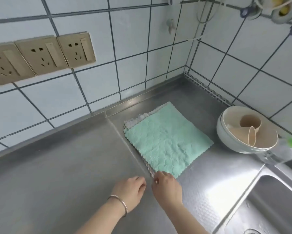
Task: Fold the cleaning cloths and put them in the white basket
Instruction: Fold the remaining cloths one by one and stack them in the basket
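nearest me on the steel counter [57,166], my left hand [130,190] rested loosely curled, holding nothing, while my right hand [167,188] pinched the near corner of the green cloth [167,139] lying flat beyond; farther right sat a bowl [226,137].

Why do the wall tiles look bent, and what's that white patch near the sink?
Head view: the wide-angle lens bows the tile lines and sockets; light glares off the steel counter beside the sink; the bottle at the right edge is blurred, while the green cloth stays fairly sharp.
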Demonstrator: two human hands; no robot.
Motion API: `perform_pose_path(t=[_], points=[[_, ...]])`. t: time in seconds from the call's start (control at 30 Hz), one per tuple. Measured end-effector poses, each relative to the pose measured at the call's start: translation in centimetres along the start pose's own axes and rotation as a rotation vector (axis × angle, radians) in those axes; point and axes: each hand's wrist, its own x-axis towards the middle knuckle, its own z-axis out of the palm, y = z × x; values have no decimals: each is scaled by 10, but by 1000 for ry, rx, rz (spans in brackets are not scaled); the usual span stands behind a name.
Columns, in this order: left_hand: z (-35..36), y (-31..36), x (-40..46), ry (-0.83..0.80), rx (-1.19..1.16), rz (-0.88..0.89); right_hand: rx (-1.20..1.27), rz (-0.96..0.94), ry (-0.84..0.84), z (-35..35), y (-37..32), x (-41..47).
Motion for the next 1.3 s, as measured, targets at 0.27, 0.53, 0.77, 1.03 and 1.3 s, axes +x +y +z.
perform_pose_path(t=[0.27,0.53,0.77,1.03,1.3], points=[[17,8,26,-73,-4,-87,-71,62,-74,19,48,20],[10,23,47,-19,43,-107,-35,-54,-69,13,61,30],[11,31,58,96,0,-148,181,-56,77,3,65,35],[-2,42,91,451,91,20,384,-31,110,-26,74,47],[-23,24,128,318,248,-71,517,-15,2,-66,96,67]])
